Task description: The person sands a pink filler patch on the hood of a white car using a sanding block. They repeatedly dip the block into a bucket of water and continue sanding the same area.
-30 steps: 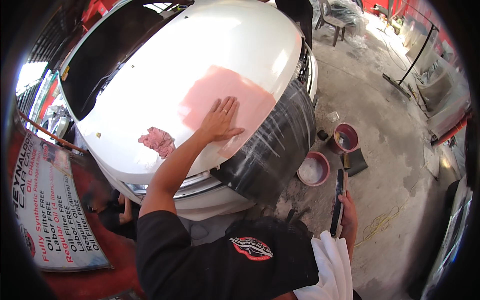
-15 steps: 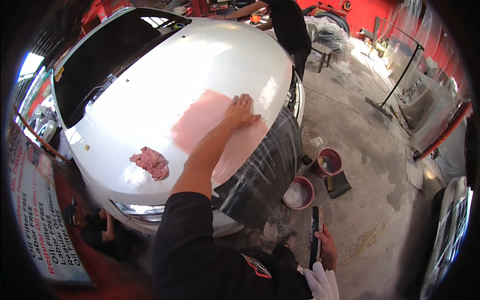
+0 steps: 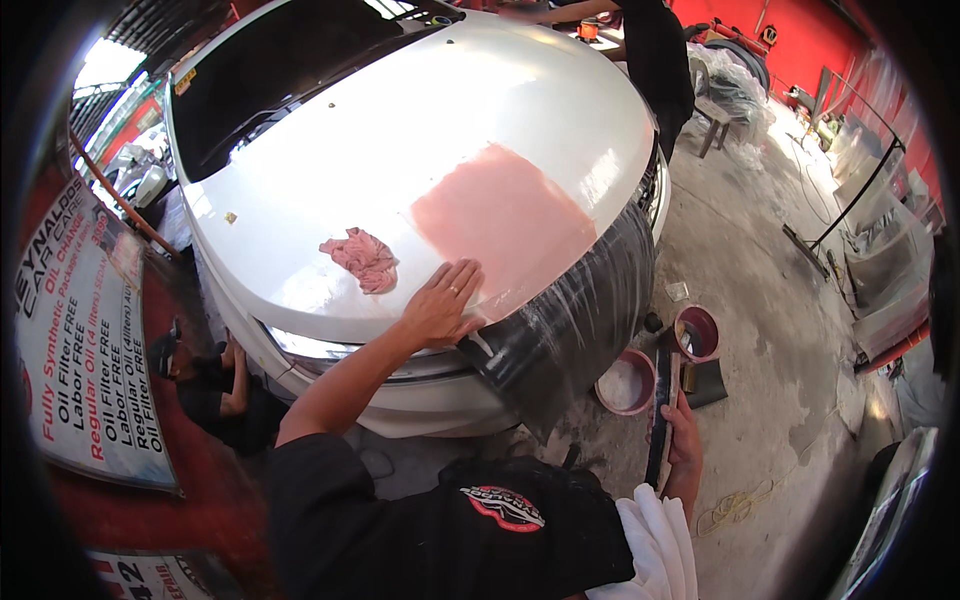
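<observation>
My left hand [image 3: 443, 305] lies flat on the white car hood [image 3: 380, 130], fingers stretched out. It rests at the near corner of a pink patch [image 3: 505, 220] on the hood. Left of it sits a crumpled pink rag [image 3: 362, 262]. In my right hand [image 3: 684, 440], held low beside the car, is a long, narrow sanding block [image 3: 657, 430], upright with a dark side showing. A black sheet [image 3: 570, 320] with whitish streaks drapes over the hood's edge, between my hands.
Two dark red buckets [image 3: 625, 411] stand on the concrete floor near my right hand. One co-worker [image 3: 650, 70] leans over the hood's far side; another person [image 3: 220, 385] crouches at lower left. A yellow cord [image 3: 735, 508] lies right; a T-shaped stand [image 3: 850, 205] is farther back.
My left hand has slid from the middle of the pink patch back to its near corner. The view has shifted, and my right hand still holds the sanding block.
</observation>
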### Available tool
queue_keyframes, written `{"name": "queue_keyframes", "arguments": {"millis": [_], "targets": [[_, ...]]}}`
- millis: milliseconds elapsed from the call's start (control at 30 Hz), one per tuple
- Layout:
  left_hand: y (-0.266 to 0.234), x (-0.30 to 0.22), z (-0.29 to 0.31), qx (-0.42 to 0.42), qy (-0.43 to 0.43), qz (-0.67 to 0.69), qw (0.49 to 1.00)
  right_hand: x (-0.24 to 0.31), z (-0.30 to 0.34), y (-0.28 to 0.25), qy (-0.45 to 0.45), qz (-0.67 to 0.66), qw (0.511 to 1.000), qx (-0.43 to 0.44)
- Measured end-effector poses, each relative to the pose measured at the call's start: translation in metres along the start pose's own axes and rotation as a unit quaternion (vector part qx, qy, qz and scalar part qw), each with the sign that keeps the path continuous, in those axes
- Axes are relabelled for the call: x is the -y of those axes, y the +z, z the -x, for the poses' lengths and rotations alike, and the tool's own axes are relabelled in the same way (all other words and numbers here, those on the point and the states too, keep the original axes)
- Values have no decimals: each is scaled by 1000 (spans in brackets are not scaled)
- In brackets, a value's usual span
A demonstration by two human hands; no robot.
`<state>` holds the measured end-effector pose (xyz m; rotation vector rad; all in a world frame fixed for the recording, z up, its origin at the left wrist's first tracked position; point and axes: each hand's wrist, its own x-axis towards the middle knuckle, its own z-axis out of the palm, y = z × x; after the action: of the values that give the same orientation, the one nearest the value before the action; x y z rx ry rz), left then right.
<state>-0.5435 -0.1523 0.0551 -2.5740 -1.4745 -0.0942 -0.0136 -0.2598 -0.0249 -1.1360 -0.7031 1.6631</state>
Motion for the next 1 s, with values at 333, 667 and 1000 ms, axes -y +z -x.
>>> {"name": "queue_keyframes", "arguments": {"millis": [333, 667, 1000], "targets": [[2, 71, -146, 2, -123, -27, 992, -14, 32, -53, 18, 12, 997, -73], [10, 143, -320, -12, -342, 30, 939, -17, 154, -49, 2, -11, 961, -277], [22, 89, -260, -45, -251, 29, 967, 4, 111, -26, 10, -8, 974, -225]]}}
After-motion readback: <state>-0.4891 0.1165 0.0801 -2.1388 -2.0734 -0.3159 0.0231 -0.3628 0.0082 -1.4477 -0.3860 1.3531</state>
